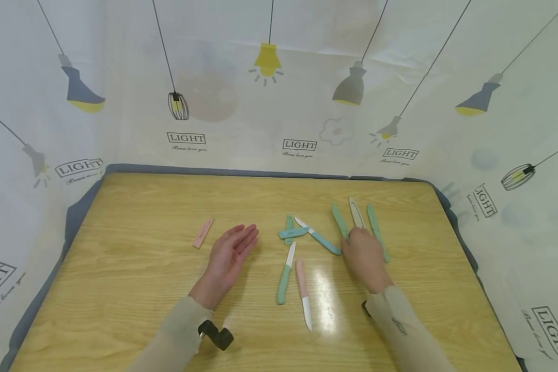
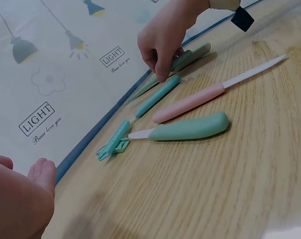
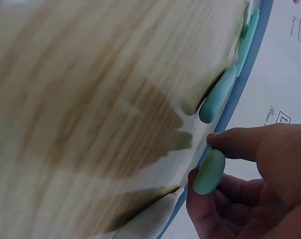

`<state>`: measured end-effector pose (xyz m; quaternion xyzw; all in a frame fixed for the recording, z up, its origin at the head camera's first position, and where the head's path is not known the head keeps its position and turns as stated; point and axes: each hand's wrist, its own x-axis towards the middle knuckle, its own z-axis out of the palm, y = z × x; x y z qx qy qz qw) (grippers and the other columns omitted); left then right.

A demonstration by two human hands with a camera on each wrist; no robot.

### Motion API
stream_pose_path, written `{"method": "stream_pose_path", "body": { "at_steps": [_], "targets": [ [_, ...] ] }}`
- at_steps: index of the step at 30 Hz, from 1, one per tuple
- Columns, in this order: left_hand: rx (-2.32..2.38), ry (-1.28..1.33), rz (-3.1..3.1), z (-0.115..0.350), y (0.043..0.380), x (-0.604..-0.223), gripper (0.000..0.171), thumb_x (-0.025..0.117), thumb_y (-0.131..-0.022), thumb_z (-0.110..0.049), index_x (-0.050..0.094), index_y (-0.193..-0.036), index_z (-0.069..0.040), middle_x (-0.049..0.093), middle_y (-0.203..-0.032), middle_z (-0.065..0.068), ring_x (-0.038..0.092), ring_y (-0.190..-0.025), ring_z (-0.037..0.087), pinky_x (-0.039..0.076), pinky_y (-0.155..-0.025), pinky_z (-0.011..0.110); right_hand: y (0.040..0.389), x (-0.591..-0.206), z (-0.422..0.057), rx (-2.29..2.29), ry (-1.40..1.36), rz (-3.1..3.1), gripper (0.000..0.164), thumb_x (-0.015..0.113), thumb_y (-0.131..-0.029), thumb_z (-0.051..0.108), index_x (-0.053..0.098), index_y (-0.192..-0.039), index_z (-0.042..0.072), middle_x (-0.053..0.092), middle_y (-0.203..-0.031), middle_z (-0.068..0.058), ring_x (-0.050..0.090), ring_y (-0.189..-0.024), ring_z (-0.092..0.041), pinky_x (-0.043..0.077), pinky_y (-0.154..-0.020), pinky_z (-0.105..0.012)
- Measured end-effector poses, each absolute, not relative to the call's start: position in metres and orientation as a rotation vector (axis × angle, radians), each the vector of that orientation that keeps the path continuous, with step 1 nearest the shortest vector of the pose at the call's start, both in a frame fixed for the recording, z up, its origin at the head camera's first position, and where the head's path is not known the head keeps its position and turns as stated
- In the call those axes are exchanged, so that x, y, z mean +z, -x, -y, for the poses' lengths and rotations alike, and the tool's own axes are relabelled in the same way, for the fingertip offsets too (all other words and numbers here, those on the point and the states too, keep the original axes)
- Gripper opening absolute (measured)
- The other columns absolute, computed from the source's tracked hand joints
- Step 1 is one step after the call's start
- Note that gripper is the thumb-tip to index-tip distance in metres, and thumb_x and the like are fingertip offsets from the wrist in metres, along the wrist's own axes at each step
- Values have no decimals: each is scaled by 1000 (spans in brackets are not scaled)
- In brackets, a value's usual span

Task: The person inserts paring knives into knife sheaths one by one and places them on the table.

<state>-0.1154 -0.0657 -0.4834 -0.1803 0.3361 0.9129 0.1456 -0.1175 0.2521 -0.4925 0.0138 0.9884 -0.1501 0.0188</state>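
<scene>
My right hand (image 1: pixel 363 256) pinches the handle of a green knife (image 1: pixel 340 219) between thumb and fingers; in the right wrist view the handle end (image 3: pixel 209 172) shows. A white knife (image 1: pixel 356 212) in a slotted sheath and another green knife (image 1: pixel 376 230) lie beside it, the white one partly behind the hand. My left hand (image 1: pixel 227 256) hovers with fingers extended, holding nothing. Between the hands are a blue-handled knife (image 1: pixel 324 241), a green-handled knife (image 1: pixel 283 281) and a pink-handled knife (image 1: pixel 301 279), all with bare white blades.
A blue sheath (image 1: pixel 294 233) lies across a green sheath (image 1: pixel 289 222) near the blue-handled knife's tip. Left of these, a pink sheath (image 1: pixel 203 233) lies beyond my left hand. The wooden table (image 1: pixel 121 268) meets a printed curtain (image 1: pixel 242 124) at its far edge.
</scene>
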Motion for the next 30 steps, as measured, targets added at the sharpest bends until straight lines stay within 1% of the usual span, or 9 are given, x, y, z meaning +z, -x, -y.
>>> {"method": "stream_pose_path", "body": {
  "at_steps": [3, 10, 14, 17, 19, 20, 23, 26, 30],
  "targets": [
    [2631, 529, -966, 67, 115, -485, 46, 45, -100, -3, 26, -142, 4, 44, -142, 23, 49, -126, 30, 46, -101, 33, 122, -496, -250, -400, -32, -3080, 26, 57, -96, 20, 56, -77, 1, 51, -67, -8, 48, -56, -21, 42, -43, -31],
    [2632, 543, -964, 68, 115, -490, 44, 46, -100, -3, 29, -140, 4, 46, -140, 23, 49, -127, 31, 47, -100, 34, 128, -499, -251, -343, -37, -3087, 33, 60, -94, 24, 53, -68, 5, 50, -62, -7, 48, -54, -21, 42, -40, -31],
    [2631, 552, -954, 68, 115, -491, 38, 47, -100, -1, 33, -135, 4, 46, -139, 23, 49, -127, 32, 47, -100, 34, 130, -500, -252, -387, -64, -3060, 39, 62, -93, 27, 51, -60, 9, 50, -59, -6, 47, -52, -20, 40, -39, -30],
    [2626, 554, -953, 68, 115, -491, 32, 46, -100, -1, 36, -130, 2, 46, -139, 23, 48, -127, 32, 47, -100, 33, 130, -499, -254, -400, -67, -3047, 41, 62, -93, 28, 50, -58, 10, 49, -59, -6, 46, -52, -20, 40, -40, -30],
    [2621, 551, -967, 68, 115, -490, 30, 46, -99, -1, 38, -128, 1, 48, -137, 23, 48, -127, 31, 47, -100, 33, 128, -498, -255, -370, -36, -3053, 39, 61, -94, 28, 52, -62, 7, 51, -62, -7, 48, -55, -21, 43, -41, -32],
    [2616, 547, -989, 68, 115, -490, 28, 46, -99, -1, 39, -127, 0, 49, -136, 22, 49, -126, 31, 47, -100, 33, 126, -497, -256, -374, -27, -3066, 37, 59, -95, 28, 57, -67, 4, 55, -66, -10, 52, -58, -24, 47, -44, -34],
    [2603, 532, -1081, 69, 116, -488, 25, 47, -98, -1, 42, -123, -1, 55, -127, 18, 53, -122, 30, 47, -100, 34, 119, -494, -259, -397, -36, -3106, 38, 53, -97, 31, 65, -92, -5, 62, -85, -18, 60, -71, -31, 54, -53, -42],
    [2583, 497, -1224, 70, 116, -485, 23, 49, -97, -2, 45, -120, -2, 60, -116, 13, 57, -115, 29, 46, -102, 37, 109, -490, -263, -493, -68, -3157, 45, 48, -98, 33, 62, -115, -6, 64, -100, -20, 62, -81, -31, 56, -60, -44],
    [2549, 417, -1409, 73, 117, -482, 26, 50, -97, -2, 45, -122, 2, 60, -110, 11, 57, -112, 31, 44, -103, 42, 96, -485, -269, -560, -42, -3222, 41, 48, -97, 32, 65, -115, -1, 64, -102, -15, 61, -80, -28, 54, -56, -38]
  ]
}}
